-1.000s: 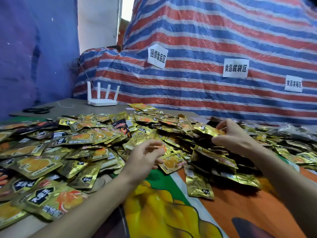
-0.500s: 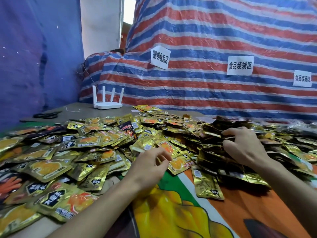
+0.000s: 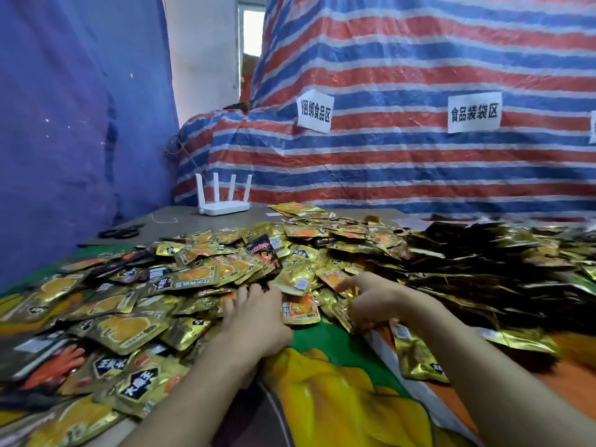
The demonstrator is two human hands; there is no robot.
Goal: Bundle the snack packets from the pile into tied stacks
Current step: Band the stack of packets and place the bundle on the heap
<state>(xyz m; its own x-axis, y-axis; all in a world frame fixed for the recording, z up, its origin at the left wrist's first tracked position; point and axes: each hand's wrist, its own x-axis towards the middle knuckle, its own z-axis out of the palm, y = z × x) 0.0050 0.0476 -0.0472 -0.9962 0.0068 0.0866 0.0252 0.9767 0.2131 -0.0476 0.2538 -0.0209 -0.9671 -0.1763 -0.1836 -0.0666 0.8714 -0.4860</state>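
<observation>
A wide pile of gold snack packets (image 3: 200, 279) with orange pictures covers the table from left to right. My left hand (image 3: 254, 317) lies on the near edge of the pile, fingers stretched forward onto the packets. My right hand (image 3: 371, 301) is just to its right, fingers curled down and pinching gold packets at the pile's front. One orange-faced packet (image 3: 300, 309) lies flat between the two hands. The fingertips of both hands are partly hidden among the packets.
A white router (image 3: 224, 204) with upright antennas stands at the back of the table. Black scissors (image 3: 121, 232) and a loose piece of string (image 3: 164, 219) lie at the back left. A striped tarp (image 3: 403, 150) with paper signs hangs behind. A colourful printed sheet (image 3: 338, 391) covers the near table.
My right hand has come down from the right part of the pile to its near edge, close to my left hand. My left hand has slid forward onto the packets. The camera tilted.
</observation>
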